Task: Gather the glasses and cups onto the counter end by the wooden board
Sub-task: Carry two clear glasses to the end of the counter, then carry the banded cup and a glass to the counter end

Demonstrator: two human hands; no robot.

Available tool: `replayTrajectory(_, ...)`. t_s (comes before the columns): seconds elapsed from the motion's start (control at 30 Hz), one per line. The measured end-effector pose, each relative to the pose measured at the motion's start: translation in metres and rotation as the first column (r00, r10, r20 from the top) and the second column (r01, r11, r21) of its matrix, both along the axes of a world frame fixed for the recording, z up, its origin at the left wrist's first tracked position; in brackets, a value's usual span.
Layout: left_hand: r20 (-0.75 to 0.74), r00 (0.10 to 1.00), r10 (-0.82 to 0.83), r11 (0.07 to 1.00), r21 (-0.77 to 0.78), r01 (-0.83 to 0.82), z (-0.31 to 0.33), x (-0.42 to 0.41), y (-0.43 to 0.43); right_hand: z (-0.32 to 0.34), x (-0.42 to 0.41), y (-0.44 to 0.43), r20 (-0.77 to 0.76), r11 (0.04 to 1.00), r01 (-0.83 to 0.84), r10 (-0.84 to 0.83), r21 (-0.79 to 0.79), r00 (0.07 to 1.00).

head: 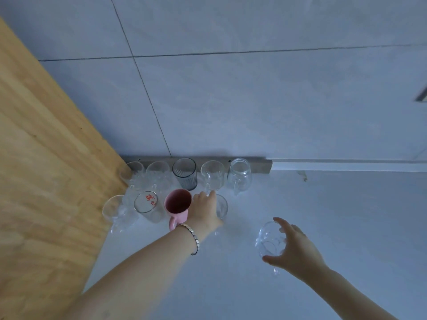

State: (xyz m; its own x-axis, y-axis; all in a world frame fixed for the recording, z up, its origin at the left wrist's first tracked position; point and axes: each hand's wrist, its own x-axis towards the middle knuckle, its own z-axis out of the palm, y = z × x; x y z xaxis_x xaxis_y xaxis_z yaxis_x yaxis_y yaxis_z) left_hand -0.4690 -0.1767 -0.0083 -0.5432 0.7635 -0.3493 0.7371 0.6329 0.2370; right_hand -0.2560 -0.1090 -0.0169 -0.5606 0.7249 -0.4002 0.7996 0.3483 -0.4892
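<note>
Pale, smooth counter (300, 227) meets a grey tiled wall (231, 100); a wooden board (46, 169) with lengthwise grain stands along the counter's left end. Beside the board, against the wall, runs a back row: two clear glasses, a ribbed grey tumbler (184, 173), a clear handled cup (213, 175) and a clear handled jar (239, 175) farthest from the board. Nearer the viewer a second row holds a clear glass touching the board, a glass with red print (146, 202) and a matte pink mug (177, 205) with its handle toward the viewer.

Left hand (204, 211), a beaded bracelet (193, 237) on its wrist, reaches forward on a straight arm; its fingers curl around a clear glass (221, 207) standing just beyond the pink mug from the board, touching its rim and side.

Right hand (293, 248), well apart from the board, is turned thumb-down and holds a rounded stemmed glass (269, 241); thumb and fingers are spread wide around the bowl, and the stem points toward the viewer. Whether this glass touches the counter cannot be told.
</note>
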Motion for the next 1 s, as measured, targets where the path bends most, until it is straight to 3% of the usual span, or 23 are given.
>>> replayTrajectory(0.3, 0.019, 0.989, -0.150, 0.989, -0.005, 0.150, -0.026, -0.016, 0.003, -0.012, -0.056, -0.004, 0.002, 0.990, 0.142, -0.142, 0.016, 0.990)
replayTrajectory(0.37, 0.031, 0.984, -0.178, 0.983, 0.057, 0.176, -0.019, -0.014, -0.008, -0.014, -0.076, 0.002, -0.015, 0.984, 0.173, -0.173, 0.034, 0.985)
replayTrajectory(0.5, -0.095, 0.967, -0.237, 0.914, 0.315, 0.255, -0.015, -0.021, -0.040, -0.017, -0.103, 0.010, 0.006, 0.986, 0.164, -0.164, 0.033, 0.986)
replayTrajectory(0.63, 0.053, 0.960, -0.276, 0.910, 0.335, 0.244, -0.005, -0.027, -0.076, -0.020, -0.111, 0.008, 0.049, 0.979, 0.199, -0.201, 0.032, 0.978)
replayTrajectory(0.83, 0.100, 0.937, -0.335, 0.937, 0.143, 0.319, -0.006, -0.033, -0.100, -0.019, -0.112, 0.005, 0.069, 0.977, 0.213, -0.214, 0.017, 0.974)
replayTrajectory(1.0, 0.225, 0.893, -0.389, 0.914, -0.027, 0.405, -0.008, -0.019, -0.095, -0.011, -0.090, 0.000, 0.206, 0.978, 0.207, -0.201, -0.007, 0.958)
